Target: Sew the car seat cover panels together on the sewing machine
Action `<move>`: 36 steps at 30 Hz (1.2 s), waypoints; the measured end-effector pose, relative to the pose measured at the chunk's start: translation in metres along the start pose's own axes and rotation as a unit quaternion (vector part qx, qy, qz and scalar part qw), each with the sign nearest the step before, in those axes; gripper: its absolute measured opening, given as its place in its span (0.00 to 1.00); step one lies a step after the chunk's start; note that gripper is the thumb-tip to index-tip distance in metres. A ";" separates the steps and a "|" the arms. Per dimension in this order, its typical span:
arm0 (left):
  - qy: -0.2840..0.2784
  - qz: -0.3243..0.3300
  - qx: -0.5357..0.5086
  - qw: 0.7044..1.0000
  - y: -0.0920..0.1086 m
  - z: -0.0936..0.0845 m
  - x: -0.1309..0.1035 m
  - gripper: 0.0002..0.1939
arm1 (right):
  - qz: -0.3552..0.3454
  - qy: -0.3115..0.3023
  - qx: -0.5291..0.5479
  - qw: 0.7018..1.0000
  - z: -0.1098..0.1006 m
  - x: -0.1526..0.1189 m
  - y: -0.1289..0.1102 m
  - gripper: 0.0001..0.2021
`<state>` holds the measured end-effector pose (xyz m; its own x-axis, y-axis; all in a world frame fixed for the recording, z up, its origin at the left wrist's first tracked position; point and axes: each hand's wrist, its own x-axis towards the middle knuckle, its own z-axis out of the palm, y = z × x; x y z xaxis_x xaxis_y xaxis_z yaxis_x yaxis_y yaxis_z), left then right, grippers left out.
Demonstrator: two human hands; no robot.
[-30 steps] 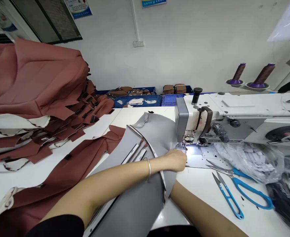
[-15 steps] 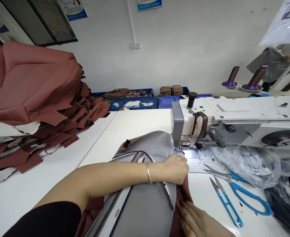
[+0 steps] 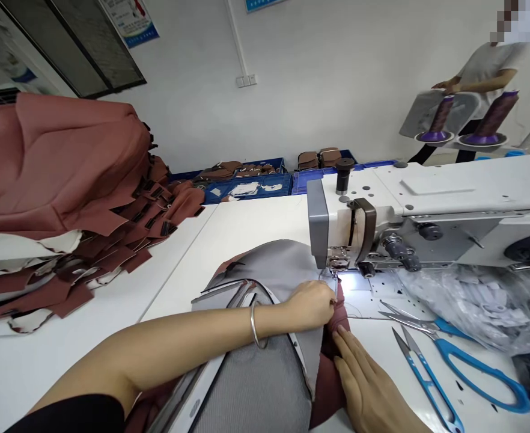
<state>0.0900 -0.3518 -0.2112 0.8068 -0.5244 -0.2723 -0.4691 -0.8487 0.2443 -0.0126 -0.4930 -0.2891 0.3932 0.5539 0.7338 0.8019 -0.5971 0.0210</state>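
The grey fabric piece (image 3: 265,385) lies on the white counter (image 3: 242,228) in front of me, folded over a reddish-brown fabric piece (image 3: 330,385) whose edge shows along its right side. Both edges run up to the presser foot (image 3: 336,269) of the sewing machine (image 3: 427,210), under its small lamp.

My left hand (image 3: 310,305) rests on top of the grey piece just before the foot — its fingers are curled together and press the seam edge down; I cannot tell if they pinch it. A silver bangle (image 3: 255,325) sits on that wrist. My right hand (image 3: 364,385) lies flat on the reddish-brown edge, fingers straight and close together, the tips touching the fabric just below the left hand.

To the right on the counter lie blue thread snips (image 3: 427,379) and blue-handled scissors (image 3: 463,361), near a clear plastic bag (image 3: 467,300). On the far left stands a high stack of reddish-brown pieces (image 3: 62,180). Behind are blue crates (image 3: 251,186) — and at the upper right another person (image 3: 485,72) holds a grey sheet behind two purple thread cones (image 3: 494,117).
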 end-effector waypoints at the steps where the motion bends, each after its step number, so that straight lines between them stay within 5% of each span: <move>1: -0.012 0.003 -0.004 1.000 0.000 0.001 0.001 0.11 | 0.006 -0.013 -0.005 1.000 -0.001 -0.001 0.000 0.12; 7: -0.072 -0.022 0.012 0.997 0.010 0.011 0.000 0.11 | -0.031 -0.089 0.018 0.995 0.007 0.003 -0.003 0.08; 14: -0.027 -0.025 -0.001 0.999 0.013 0.027 -0.002 0.14 | -0.084 -0.051 -0.037 0.994 0.025 -0.010 -0.007 0.10; 22: 0.010 -0.026 -0.033 0.999 0.008 0.037 0.008 0.13 | -0.075 -0.080 -0.040 0.993 0.028 -0.013 -0.004 0.10; 29: 0.022 -0.036 -0.023 0.999 -0.002 0.033 0.025 0.13 | -0.034 -0.085 0.003 0.996 0.026 0.002 0.015 0.11; 36: -0.013 0.037 0.086 0.996 -0.013 0.014 0.037 0.08 | -0.001 -0.099 0.041 0.994 0.022 0.005 0.042 0.09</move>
<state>0.1210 -0.3614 -0.2374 0.7591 -0.5860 -0.2836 -0.5836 -0.8056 0.1025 0.0325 -0.5023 -0.2993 0.4661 0.6634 0.5854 0.8332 -0.5516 -0.0383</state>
